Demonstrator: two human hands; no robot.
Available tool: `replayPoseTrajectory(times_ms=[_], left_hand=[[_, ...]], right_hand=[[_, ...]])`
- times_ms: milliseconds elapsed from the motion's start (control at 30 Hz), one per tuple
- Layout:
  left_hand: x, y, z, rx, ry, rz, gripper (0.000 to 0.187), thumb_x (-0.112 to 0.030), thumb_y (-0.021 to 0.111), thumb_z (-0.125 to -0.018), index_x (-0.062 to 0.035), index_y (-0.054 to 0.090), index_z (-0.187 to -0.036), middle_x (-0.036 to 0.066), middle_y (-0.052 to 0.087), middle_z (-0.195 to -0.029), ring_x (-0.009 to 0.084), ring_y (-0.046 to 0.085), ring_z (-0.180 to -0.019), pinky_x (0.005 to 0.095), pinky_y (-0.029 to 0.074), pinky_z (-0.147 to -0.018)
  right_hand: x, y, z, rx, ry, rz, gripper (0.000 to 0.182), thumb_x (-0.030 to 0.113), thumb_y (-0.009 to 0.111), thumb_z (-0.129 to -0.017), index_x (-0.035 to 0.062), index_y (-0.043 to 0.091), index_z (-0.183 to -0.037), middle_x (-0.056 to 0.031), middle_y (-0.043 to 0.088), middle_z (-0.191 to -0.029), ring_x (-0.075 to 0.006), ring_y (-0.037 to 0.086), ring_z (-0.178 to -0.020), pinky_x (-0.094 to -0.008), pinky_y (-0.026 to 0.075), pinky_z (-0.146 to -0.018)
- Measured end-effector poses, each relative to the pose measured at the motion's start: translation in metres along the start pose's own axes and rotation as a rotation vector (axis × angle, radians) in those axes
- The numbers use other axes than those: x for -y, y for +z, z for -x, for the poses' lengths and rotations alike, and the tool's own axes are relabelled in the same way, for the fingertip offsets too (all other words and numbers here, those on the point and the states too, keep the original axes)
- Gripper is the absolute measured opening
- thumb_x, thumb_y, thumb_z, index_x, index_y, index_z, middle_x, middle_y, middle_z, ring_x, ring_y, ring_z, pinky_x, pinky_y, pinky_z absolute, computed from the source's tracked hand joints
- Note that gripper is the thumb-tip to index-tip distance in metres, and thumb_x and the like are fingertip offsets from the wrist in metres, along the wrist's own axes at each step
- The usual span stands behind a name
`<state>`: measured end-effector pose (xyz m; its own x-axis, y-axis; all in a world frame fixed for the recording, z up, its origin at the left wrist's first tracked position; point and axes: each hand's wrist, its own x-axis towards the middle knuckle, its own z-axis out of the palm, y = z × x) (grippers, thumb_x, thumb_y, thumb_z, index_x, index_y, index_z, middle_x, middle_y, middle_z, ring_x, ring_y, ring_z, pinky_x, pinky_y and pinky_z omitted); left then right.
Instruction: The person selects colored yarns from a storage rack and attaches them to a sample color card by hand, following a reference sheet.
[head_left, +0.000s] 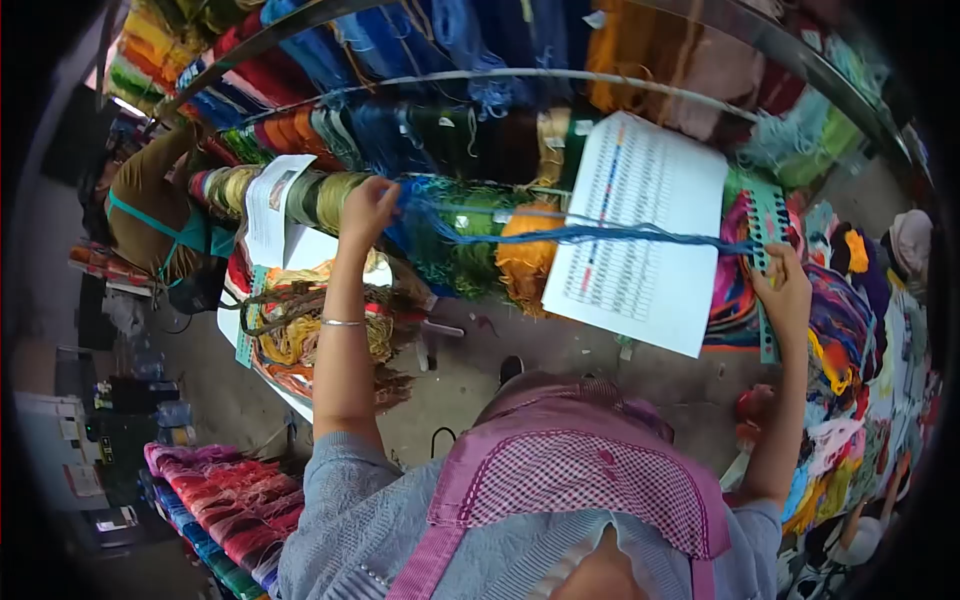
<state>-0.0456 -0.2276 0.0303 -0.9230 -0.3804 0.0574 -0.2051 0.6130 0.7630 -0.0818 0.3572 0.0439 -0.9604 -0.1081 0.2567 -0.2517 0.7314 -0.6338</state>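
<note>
A strand of blue embroidery thread (600, 233) runs taut, nearly level, in front of me. At its left end my left hand (368, 210) is closed, fingertips pinched at the blue fibres beside the hanging skeins. My right hand (785, 285) pinches the other end against a pale green thread card (768, 300) with punched holes. Several multicoloured threads hang from that card. Behind the strand, a white printed sheet (650, 160) with rows of text and a column of coloured marks leans on the skeins. An orange skein (527, 255) hangs to its left.
Racks of coloured skeins (430, 135) on metal rails (480, 75) span the front. A second thread card (250, 320) with earthy threads is at left, under a printed paper (268, 215). A co-worker (150, 190) stands far left. Red skeins (235, 500) lie lower left; thread piles (850, 350) lie right.
</note>
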Motion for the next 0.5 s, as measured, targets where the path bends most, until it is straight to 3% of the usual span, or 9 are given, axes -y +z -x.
replayPoseTrajectory(times_ms=[33,67,100,167,200,300,367,500], left_hand=[[0.024,-0.009,-0.007,-0.151,0.158,-0.276,0.025,-0.025,0.060,-0.090,-0.0013,0.067,-0.093,0.001,0.064,-0.073,0.0118,0.057,-0.062,0.0239,0.045,-0.059],[0.027,-0.018,-0.013,-0.144,0.139,-0.327,0.025,-0.025,0.062,-0.088,-0.0029,0.068,-0.099,0.005,0.068,-0.078,0.0126,0.063,-0.068,0.0253,0.048,-0.063],[0.029,-0.019,-0.021,-0.143,0.138,-0.317,0.025,-0.025,0.062,-0.088,-0.0029,0.068,-0.099,0.005,0.068,-0.078,0.0126,0.063,-0.068,0.0253,0.048,-0.063],[0.029,-0.010,-0.037,-0.017,0.094,0.177,0.024,-0.025,0.066,-0.085,-0.0052,0.070,-0.097,0.008,0.070,-0.081,0.0134,0.066,-0.069,0.0275,0.049,-0.062],[0.026,-0.005,-0.043,-0.008,0.120,0.212,0.021,-0.026,0.068,-0.082,-0.0082,0.072,-0.094,0.008,0.070,-0.079,0.0134,0.067,-0.069,0.0282,0.050,-0.061],[0.020,0.004,-0.064,-0.118,0.081,-0.126,0.014,-0.022,0.067,-0.081,-0.0108,0.074,-0.088,0.008,0.070,-0.074,0.0195,0.068,-0.067,0.0313,0.051,-0.063],[0.045,0.008,-0.091,-0.161,0.109,-0.109,0.014,-0.021,0.067,-0.081,-0.0105,0.074,-0.087,0.009,0.070,-0.074,0.0213,0.068,-0.067,0.0324,0.051,-0.063],[0.052,0.011,-0.120,-0.189,0.088,-0.004,0.014,-0.022,0.068,-0.081,-0.0103,0.074,-0.086,0.010,0.070,-0.075,0.0248,0.068,-0.066,0.0335,0.051,-0.064]], right_hand=[[0.008,-0.002,0.000,0.000,0.023,0.016,0.035,0.002,0.070,-0.079,0.0015,0.055,-0.110,-0.0001,0.044,-0.074,-0.0082,0.041,-0.067,-0.0217,0.037,-0.061],[0.016,-0.004,0.002,-0.001,0.048,0.034,0.036,0.004,0.071,-0.079,0.0026,0.055,-0.111,-0.0002,0.045,-0.073,-0.0082,0.041,-0.066,-0.0222,0.037,-0.060],[0.018,-0.005,0.002,-0.007,0.088,0.036,0.038,0.007,0.072,-0.080,0.0047,0.055,-0.115,0.0007,0.049,-0.073,-0.0067,0.041,-0.064,-0.0219,0.036,-0.058],[0.036,-0.003,0.005,-0.071,0.093,-0.007,0.037,0.006,0.070,-0.082,0.0049,0.055,-0.116,0.0023,0.050,-0.074,-0.0050,0.041,-0.063,-0.0205,0.035,-0.057],[0.046,0.003,0.007,-0.124,0.061,-0.084,0.033,0.004,0.067,-0.085,0.0050,0.056,-0.116,0.0041,0.050,-0.073,-0.0035,0.041,-0.063,-0.0193,0.034,-0.056],[0.101,0.026,0.011,-0.148,0.087,-0.092,0.027,0.003,0.065,-0.086,0.0043,0.058,-0.112,0.0059,0.049,-0.071,-0.0013,0.039,-0.062,-0.0175,0.032,-0.055],[0.135,0.047,0.017,-0.076,0.105,-0.121,0.024,0.002,0.066,-0.086,0.0040,0.060,-0.109,0.0060,0.050,-0.071,-0.0008,0.039,-0.062,-0.0174,0.032,-0.055],[0.189,0.092,0.026,0.034,-0.044,-0.021,0.017,0.001,0.068,-0.081,0.0038,0.065,-0.097,-0.0020,0.057,-0.069,-0.0071,0.049,-0.059,-0.0231,0.039,-0.054]])
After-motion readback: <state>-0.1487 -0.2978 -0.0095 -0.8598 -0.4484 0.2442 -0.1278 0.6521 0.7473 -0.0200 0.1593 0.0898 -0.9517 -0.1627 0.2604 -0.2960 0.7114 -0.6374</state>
